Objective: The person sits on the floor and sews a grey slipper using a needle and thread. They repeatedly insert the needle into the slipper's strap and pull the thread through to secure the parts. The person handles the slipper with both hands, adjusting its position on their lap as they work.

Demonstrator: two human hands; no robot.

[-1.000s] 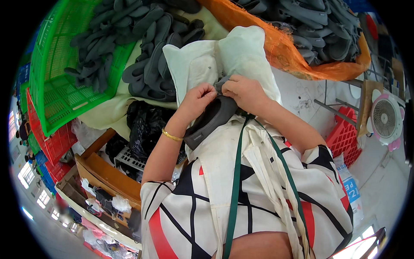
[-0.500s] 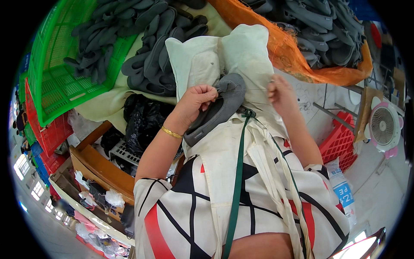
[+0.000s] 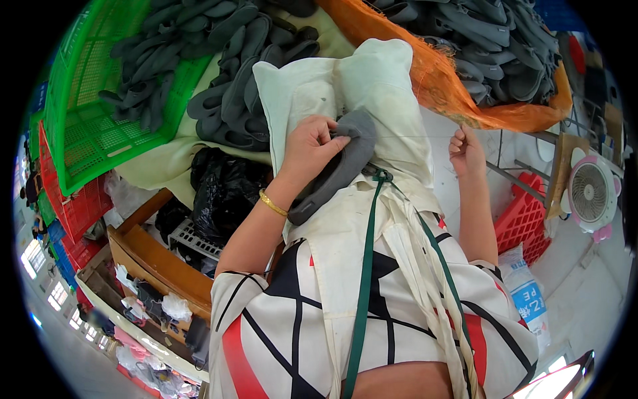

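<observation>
Grey shoe (image 3: 355, 161) in pinched left hand (image 3: 311, 147), thread (image 3: 415, 137) in curled right hand (image 3: 468, 154), well apart

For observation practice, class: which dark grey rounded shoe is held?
The dark grey shoe on the lap, gripped by the left hand; the others lie heaped in or near the green plastic crate and orange woven sack.

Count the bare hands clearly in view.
2. The left hand is on the gray shoe near center; the right hand is out to the right, a thin thread stretched toward it. Background hands, if any, are too small to tell.
</observation>
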